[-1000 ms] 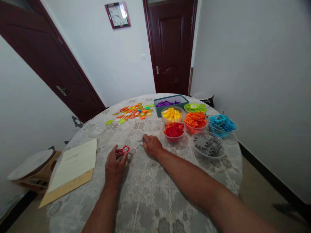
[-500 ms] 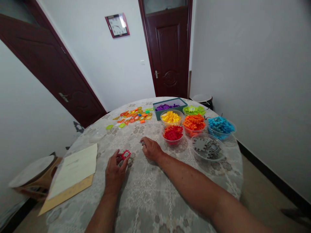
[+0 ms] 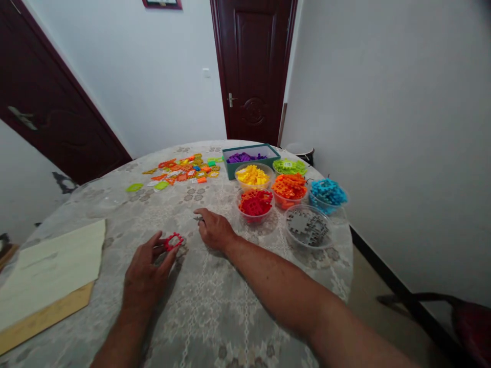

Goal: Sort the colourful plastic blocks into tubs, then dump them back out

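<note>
My left hand rests on the lace tablecloth and pinches a small red notched plastic piece between thumb and fingers. My right hand lies closed on the cloth a little to the right, its fingertips on a small grey piece that is mostly hidden. Just beyond the right hand stands a clear bowl of red pieces.
Clear bowls of yellow, orange, green, blue and grey pieces and a teal box of purple ones crowd the far right. Loose mixed pieces lie far left. Paper on a board lies near left.
The view has swung right and down, so everything sits further left in frame. Both hands keep their hold and stay on the cloth.
</note>
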Tool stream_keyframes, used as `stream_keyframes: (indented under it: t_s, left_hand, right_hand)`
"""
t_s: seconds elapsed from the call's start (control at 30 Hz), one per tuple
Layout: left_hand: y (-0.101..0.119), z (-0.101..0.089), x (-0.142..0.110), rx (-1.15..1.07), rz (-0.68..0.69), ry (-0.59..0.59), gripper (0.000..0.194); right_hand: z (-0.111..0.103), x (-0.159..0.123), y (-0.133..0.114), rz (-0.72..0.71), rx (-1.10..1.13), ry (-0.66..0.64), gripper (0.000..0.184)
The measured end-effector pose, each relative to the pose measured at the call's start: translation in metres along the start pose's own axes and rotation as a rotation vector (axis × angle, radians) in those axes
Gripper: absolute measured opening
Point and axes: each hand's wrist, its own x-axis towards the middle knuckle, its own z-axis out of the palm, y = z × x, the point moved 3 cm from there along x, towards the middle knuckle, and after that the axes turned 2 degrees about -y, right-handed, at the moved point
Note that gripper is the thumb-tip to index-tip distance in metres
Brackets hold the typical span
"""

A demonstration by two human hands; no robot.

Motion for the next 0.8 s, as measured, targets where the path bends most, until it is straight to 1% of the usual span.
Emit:
stream_keyframes:
  t_s: [0.17,0.47,0.57,0.8]
  left_hand:
    - [0.008,-0.002,-0.003,0.022,0.025,0.009,0.062]
    - [0.017,-0.006,-0.009,-0.015,0.053,-0.003,0.053]
    - [0.017,-0.006,-0.011,-0.031,0.037,-0.013,0.053]
    - [0.014,-0.007,-0.013,-0.033,-0.013,0.021,0.052]
  right_hand:
    - [0.000,-0.001,0.000,-0.018,0.055,-0.017,0.036]
    - [0.000,-0.009,-0.001,-0.024,0.112,0.002,0.034]
    - [-0.004,-0.011,-0.001,-0.010,0.128,0.004,0.033]
    - [-0.009,-0.013,-0.004,0.018,0.155,-0.018,0.035]
